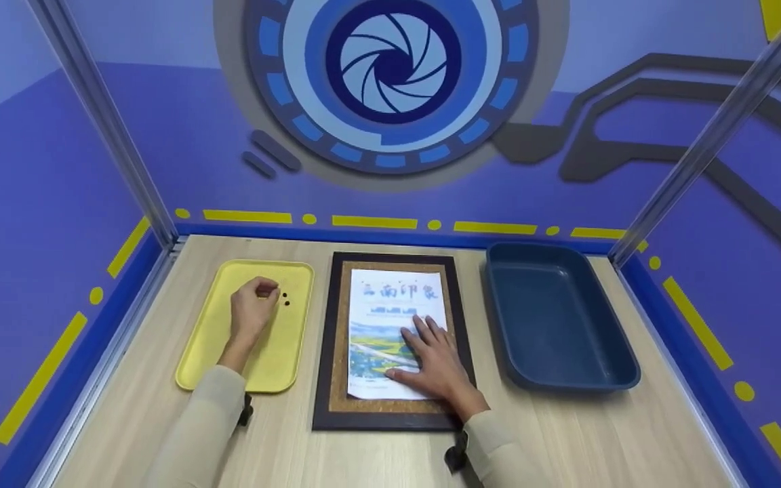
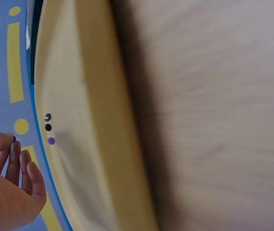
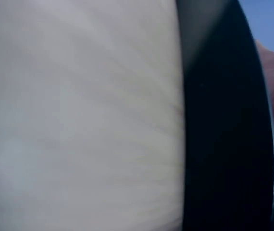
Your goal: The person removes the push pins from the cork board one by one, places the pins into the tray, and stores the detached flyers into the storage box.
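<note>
My left hand (image 1: 253,308) is over the yellow tray (image 1: 265,369), thumb and fingertip pinching a small dark pushpin (image 2: 14,139). Close by on the tray lie a few more round-headed pushpins (image 2: 48,127), one purple and one with a shiny top in the left wrist view. My right hand (image 1: 436,362) rests with fingers spread on a printed paper sheet (image 1: 384,339), covering its lower right part. The sheet has large characters and a landscape picture, and lies on a dark-framed cork board (image 1: 342,339).
A deep dark-blue bin (image 1: 560,318) stands right of the board. The wooden table (image 1: 377,457) ends at blue-purple walls with yellow marks on the left, back and right. Metal posts (image 1: 109,129) rise at the back corners. The board's frame (image 3: 223,125) fills much of the right wrist view.
</note>
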### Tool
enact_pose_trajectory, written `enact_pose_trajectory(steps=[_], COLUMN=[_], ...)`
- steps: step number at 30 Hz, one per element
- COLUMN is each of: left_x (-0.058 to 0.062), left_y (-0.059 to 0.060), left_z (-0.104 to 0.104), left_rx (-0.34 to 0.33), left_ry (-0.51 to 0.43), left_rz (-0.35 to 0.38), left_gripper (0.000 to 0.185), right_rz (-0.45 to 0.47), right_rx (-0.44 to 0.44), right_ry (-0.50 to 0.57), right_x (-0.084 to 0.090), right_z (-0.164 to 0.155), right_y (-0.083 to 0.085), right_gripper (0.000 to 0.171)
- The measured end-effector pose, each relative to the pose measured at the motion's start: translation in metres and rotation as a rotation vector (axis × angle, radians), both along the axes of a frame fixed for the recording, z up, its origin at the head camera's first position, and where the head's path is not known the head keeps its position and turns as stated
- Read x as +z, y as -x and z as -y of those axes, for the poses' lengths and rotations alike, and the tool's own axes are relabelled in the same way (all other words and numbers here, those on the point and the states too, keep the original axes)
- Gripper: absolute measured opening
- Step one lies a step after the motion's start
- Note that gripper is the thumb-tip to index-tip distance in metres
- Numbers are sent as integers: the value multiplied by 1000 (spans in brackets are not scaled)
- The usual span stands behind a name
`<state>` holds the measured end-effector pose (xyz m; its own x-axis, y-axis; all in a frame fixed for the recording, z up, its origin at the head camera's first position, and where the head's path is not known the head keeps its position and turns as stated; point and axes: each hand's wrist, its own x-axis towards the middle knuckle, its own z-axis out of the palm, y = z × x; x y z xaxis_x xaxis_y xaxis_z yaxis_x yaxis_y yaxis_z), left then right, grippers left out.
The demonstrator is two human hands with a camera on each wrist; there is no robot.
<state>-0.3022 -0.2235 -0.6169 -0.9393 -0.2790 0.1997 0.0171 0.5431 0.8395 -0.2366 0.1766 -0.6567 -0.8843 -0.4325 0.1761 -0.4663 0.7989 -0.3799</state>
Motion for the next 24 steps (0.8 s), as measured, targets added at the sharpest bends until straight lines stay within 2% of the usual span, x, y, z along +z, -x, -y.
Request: enact_pose_trajectory(steps=[11, 17, 24], left_x=[-23, -28, -29], left_y=[0, 0, 1], left_z=[3, 4, 3], left_rx=[18, 8, -4], left_ry=[53, 92, 74], left_rz=[64, 74, 118], left_gripper=[14, 12, 11], right_rz=[16, 24, 35], right_rx=[-12, -18, -28], right_ry=[-5, -18, -16], right_x=[0, 1, 2], right_z=[0, 1, 2], right_y=[0, 0, 0], right_gripper=[99, 101, 100])
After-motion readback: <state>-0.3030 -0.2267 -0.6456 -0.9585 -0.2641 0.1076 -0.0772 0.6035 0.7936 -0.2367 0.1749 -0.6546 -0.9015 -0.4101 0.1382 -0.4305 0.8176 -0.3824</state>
